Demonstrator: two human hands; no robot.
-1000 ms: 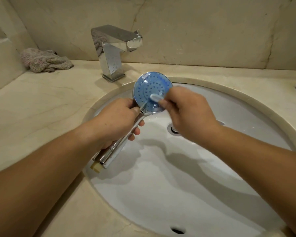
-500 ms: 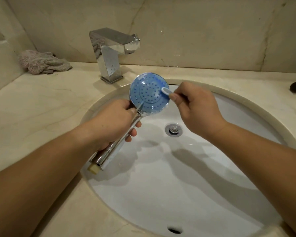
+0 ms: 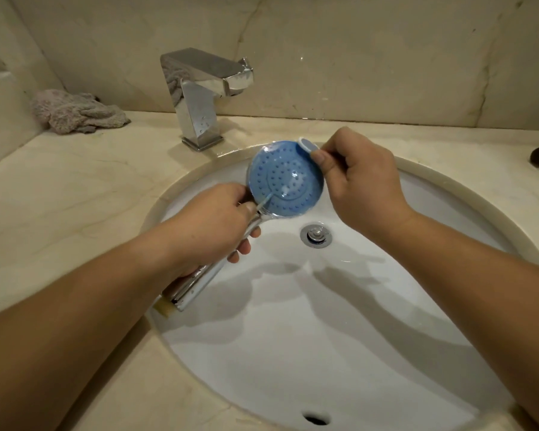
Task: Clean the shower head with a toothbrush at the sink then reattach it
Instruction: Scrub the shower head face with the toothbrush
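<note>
Since a second ago, the toothbrush (image 3: 307,145) has climbed to the blue face's upper rim. Right hand (image 3: 363,181) fingers pinch it; left hand (image 3: 212,227) fingers clamp the shower head (image 3: 285,178) handle over the sink (image 3: 324,337). Short strokes across every nozzle row would clean best.

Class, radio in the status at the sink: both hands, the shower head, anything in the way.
Left hand gripping shower head by its handle over the sink. Right hand holding toothbrush at the face's upper rim. Nothing in the way.

Marble countertop (image 3: 75,188) bears crumpled cloth (image 3: 75,112) and faucet (image 3: 203,94).
</note>
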